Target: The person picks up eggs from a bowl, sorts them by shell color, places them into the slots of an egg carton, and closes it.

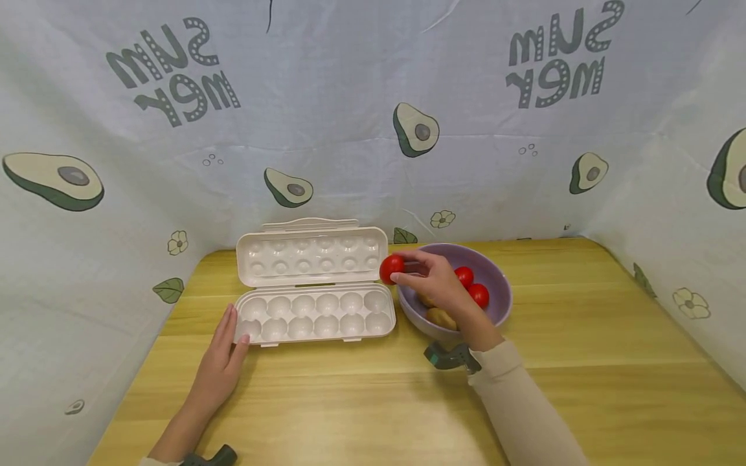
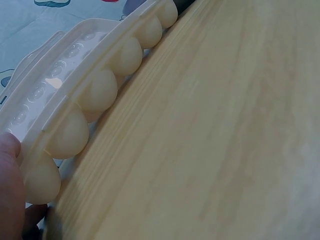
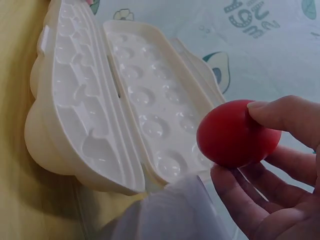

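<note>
An egg carton (image 1: 315, 340) with a hinged lid (image 1: 311, 255) lies opened on the table, its round cups showing bare. At its front left corner rests my left hand (image 1: 218, 362), fingers straight along the end and thumb at the rim. My right hand (image 1: 434, 278) pinches a red tomato (image 3: 235, 135) between thumb and fingertips. It is held above the left rim of a purple bowl (image 1: 506, 301), beside the carton's right end. In the bowl lie more red tomatoes (image 1: 479, 296) and brown, potato-like things (image 1: 441, 318), partly hidden by the right hand.
The wooden table (image 1: 350, 414) reaches forward to a hanging cloth (image 1: 350, 149) printed with avocados, which also closes off both sides. The bowl stands close to the carton's right end. Dark camera mounts (image 1: 451, 357) sit on both wrists.
</note>
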